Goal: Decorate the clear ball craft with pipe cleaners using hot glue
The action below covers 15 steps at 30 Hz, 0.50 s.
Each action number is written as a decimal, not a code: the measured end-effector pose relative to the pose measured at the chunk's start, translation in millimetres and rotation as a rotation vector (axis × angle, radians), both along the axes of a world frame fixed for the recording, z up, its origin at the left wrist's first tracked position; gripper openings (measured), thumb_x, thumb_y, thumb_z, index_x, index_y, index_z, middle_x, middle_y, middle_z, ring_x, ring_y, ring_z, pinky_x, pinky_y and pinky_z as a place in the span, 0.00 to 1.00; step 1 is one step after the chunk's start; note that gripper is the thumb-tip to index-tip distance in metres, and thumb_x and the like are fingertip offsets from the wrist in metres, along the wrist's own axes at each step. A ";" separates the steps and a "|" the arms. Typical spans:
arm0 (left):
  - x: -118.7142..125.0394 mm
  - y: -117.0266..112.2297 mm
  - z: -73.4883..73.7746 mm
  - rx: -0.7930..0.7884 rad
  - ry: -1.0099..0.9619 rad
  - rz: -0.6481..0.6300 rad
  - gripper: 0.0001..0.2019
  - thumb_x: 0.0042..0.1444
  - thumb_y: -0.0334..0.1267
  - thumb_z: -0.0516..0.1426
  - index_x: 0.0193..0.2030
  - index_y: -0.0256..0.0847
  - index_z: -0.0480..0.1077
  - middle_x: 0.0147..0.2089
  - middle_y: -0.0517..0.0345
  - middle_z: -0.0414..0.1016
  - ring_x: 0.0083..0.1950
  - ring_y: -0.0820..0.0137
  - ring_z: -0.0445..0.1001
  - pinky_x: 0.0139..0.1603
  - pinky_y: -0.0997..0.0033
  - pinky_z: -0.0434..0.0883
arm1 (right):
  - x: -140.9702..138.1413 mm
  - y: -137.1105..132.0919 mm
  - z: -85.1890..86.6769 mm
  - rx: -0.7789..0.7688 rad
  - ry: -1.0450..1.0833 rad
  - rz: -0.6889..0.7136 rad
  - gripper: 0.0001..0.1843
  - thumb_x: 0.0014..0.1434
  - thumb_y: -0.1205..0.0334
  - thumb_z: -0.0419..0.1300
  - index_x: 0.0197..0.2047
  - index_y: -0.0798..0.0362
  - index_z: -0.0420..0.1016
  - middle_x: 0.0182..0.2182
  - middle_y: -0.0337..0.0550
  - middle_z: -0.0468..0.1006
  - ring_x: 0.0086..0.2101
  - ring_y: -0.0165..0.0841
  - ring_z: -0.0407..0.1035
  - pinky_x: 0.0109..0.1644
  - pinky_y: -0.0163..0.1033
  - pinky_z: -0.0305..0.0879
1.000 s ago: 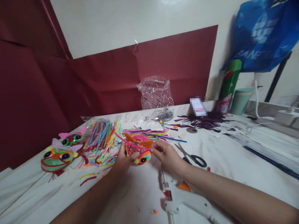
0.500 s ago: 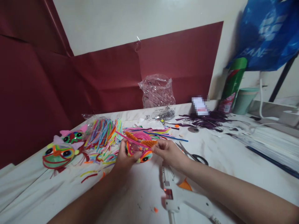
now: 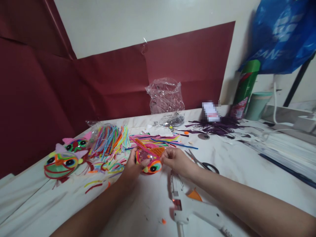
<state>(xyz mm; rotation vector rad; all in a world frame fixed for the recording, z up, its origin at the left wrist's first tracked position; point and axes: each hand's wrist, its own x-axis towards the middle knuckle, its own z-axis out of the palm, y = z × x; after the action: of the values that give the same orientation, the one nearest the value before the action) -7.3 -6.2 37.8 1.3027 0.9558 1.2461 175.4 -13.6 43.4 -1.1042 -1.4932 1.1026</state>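
Observation:
My left hand point(image 3: 133, 164) is closed round a small lion-head craft point(image 3: 152, 167) with a clear body, orange ears and a big black-and-white eye. The thumb presses on its front rim. A pink pipe cleaner point(image 3: 142, 144) runs slantwise across the top of the craft. My right hand point(image 3: 174, 159) is pinched at the craft's right side, where the pipe cleaner's near end meets the fingertips. Those fingertips partly hide what they grip. Just below my right hand lies a white glue gun point(image 3: 187, 207), its nozzle end toward the craft.
Black-handled scissors point(image 3: 203, 163) lie to the right. Two finished-looking lion heads point(image 3: 60, 166) stand at the left, beside bundled pipe cleaners point(image 3: 108, 140). Purple strands point(image 3: 217, 126), a green can point(image 3: 247, 87) and a pale green cup point(image 3: 259, 105) are at the back right.
The pink pipe cleaner's far end has swung away from me, and it lies closer along the craft. The craft has tilted slightly, showing more of its eye.

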 end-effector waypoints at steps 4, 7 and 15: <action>1.1 -2.6 4.8 -0.040 0.135 0.027 0.29 0.42 0.40 0.64 0.53 0.40 0.63 0.43 0.51 0.79 0.42 0.61 0.78 0.44 0.65 0.72 | -0.8 5.4 -8.0 -0.064 0.002 0.005 0.03 0.39 0.68 0.55 0.18 0.53 0.64 0.15 0.29 0.62 0.19 0.24 0.53 0.22 0.30 0.48; 2.7 -3.3 5.0 -0.026 0.165 0.048 0.32 0.37 0.40 0.67 0.52 0.41 0.63 0.43 0.52 0.79 0.43 0.60 0.78 0.43 0.65 0.73 | -1.5 7.1 -10.6 -0.099 0.017 0.024 0.02 0.39 0.67 0.55 0.19 0.53 0.64 0.14 0.29 0.62 0.18 0.24 0.53 0.22 0.31 0.47; -2.4 2.5 3.2 -0.007 0.166 -0.093 0.36 0.34 0.39 0.69 0.51 0.41 0.59 0.45 0.50 0.78 0.46 0.58 0.77 0.43 0.64 0.73 | -0.8 3.5 -5.5 -0.113 0.053 0.089 0.06 0.42 0.64 0.56 0.18 0.52 0.63 0.14 0.29 0.60 0.18 0.23 0.50 0.21 0.31 0.45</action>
<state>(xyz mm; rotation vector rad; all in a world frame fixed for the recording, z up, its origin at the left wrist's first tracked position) -9.7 -3.7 41.0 1.4455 1.0033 1.0756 174.6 -10.1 37.9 -1.0850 -1.4653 1.2822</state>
